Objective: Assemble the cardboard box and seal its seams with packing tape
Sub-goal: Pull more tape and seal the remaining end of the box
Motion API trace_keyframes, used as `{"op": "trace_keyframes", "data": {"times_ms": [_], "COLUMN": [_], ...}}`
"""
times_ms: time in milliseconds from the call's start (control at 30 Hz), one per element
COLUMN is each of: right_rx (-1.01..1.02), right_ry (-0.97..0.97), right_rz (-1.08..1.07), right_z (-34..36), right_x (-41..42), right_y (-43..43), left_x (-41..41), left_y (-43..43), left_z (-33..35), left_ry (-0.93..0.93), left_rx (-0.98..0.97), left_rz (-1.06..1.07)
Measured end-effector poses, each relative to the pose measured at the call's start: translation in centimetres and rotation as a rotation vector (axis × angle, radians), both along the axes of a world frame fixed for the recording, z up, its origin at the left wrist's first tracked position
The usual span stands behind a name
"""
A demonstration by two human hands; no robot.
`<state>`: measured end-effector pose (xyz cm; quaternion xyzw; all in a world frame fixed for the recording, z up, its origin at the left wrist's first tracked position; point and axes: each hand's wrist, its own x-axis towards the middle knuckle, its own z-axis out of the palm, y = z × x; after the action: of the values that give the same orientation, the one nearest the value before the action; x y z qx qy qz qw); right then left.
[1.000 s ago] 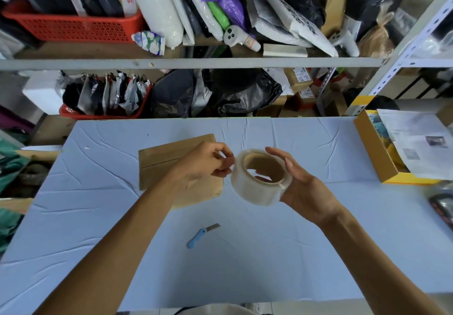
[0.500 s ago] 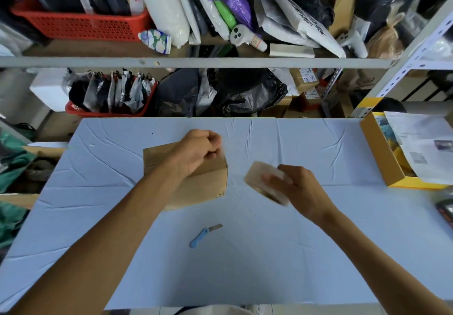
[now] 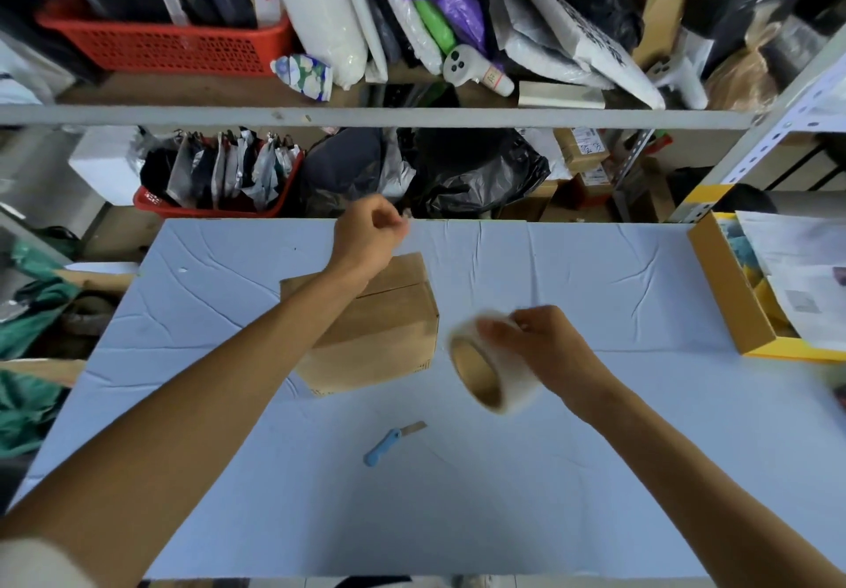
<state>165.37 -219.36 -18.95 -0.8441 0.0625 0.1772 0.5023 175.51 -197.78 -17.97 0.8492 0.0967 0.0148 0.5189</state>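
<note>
One yellow box [image 3: 728,294] holds papers [image 3: 796,276]; right hand [image 3: 545,340] grips tape roll [image 3: 492,374].

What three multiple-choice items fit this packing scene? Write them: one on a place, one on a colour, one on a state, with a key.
1. Where does the small knife lie?
A. on the table, nearer the person than the cardboard box
B. on top of the box
C. in the red basket

2. What colour is the knife's handle?
A. red
B. blue
C. black

3. What is the right hand doing?
A. resting flat on the table
B. gripping the knife
C. holding the tape roll above the table

Key: 1 A, it sits on the table below the box; 2 B, the handle is light blue; 3 C, its fingers grip the roll, while the left hand is closed above the box.
</note>
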Motion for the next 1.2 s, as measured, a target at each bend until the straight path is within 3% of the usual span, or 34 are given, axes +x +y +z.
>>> {"op": "trace_keyframes", "data": {"times_ms": [67,133,300,533,833,1200], "right_rx": [-0.213,-0.209,-0.093,-0.076,-0.041,-0.029], "right_ry": [0.213,0.269,0.155,0.15,0.101,0.123], "right_rz": [-0.074,-0.142,-0.259,-0.313,-0.358,-0.373], "right_z": [-1.4,-2.4,-3.2,-4.7,-5.1,-6.5], "right_x": [-0.4,-1.1,-1.6,-1.5,-0.2,0.2], "right_y": [0.4,0.6,2.6,4.9,5.3,5.3], "left_x": [0.7,0.8,2.5,5.0,6.2,6.7], "left_y": [0.3,0.0,0.8,1.2,1.5,1.2], "left_z": [-0.3,-0.5,-1.9,-4.1,-5.6,-6.5], "left_ry": [-0.01,-0.015,-0.001,0.099,0.151,0.148], "left_rx": [0.019,0.1,0.062,0.036,-0.084,-0.049], "left_rz": [-0.051,-0.127,-0.148,-0.233,-0.194,-0.165]}}
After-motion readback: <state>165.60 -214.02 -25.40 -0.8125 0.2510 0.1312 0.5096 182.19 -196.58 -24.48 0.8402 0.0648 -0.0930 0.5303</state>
